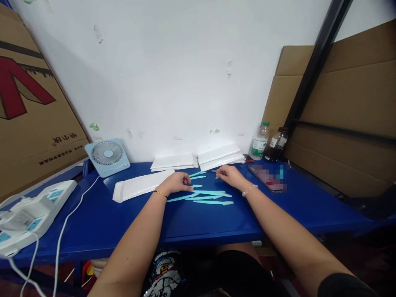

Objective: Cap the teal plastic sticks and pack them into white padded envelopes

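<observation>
Several slim turquoise eyebrow razors [213, 202] with pale blade ends lie loosely overlapped on the blue table. My left hand [177, 182] is over the left end of this pile, fingers curled around turquoise razors whose ends poke out at the fingertips. Across from it, my right hand [231, 176] is closed in a pinch, palm down. Small pale translucent pieces [216, 177] show at its fingertips; their exact kind is too small to tell. Left of my left hand, a long white padded envelope [136, 189] lies flat, partly under the hand.
Two stacks of white envelopes [173, 161] lean by the wall. A light-blue fan [108, 159] and a white power strip [40, 214] with cables are at left. On the right are a phone [266, 178], a clear bottle [259, 142], a dark-drink bottle [275, 145] and cardboard [355, 95].
</observation>
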Demonstrator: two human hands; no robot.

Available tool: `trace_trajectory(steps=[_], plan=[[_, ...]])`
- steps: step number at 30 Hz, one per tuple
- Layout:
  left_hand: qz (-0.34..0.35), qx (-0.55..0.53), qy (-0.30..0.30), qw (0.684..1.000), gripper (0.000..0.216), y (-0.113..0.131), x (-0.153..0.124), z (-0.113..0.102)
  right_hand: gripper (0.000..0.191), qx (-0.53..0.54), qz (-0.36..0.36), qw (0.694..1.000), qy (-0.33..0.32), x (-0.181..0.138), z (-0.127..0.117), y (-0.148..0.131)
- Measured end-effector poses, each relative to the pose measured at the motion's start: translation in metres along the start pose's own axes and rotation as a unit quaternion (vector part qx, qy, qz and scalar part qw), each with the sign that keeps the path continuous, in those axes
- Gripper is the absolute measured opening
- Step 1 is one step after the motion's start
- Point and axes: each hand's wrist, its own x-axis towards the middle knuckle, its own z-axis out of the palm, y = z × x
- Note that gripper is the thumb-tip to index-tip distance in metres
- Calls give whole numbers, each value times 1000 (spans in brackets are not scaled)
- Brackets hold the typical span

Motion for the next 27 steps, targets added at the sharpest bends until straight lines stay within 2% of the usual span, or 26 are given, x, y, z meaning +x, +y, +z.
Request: trace_trajectory(steps=[1,3,10,13,18,20,22,24,27], plan=[[-1,-7,-36,999,36,0,-1,0,14,10,-6,1000,-8,0,1,-4],[-11,-2,-53,999,30,1,-1,2,14,29,-15,999,-25,-1,5,-14],[27,-4,24,999,22,14,10,18,23,72,-74,990,-100,-1,19,-46],[36,28,71,996,19,16,13,18,19,44,-83,993,-78,2,17,-41],[22,57,162,985,19,9,13,14,17,17,16,1000,-13,4,5,-13],[36,37,175,983,25,8,12,15,18,13,25,1000,4,3,1,-8],[66,4,140,988,29,11,10,16,19,29,11,1000,-6,1,0,-9],[108,-15,65,992,30,15,9,19,20,55,-3,998,-36,0,-1,-12],[139,6,-10,990,25,21,9,23,20,76,4,995,-58,-1,-2,-13]])
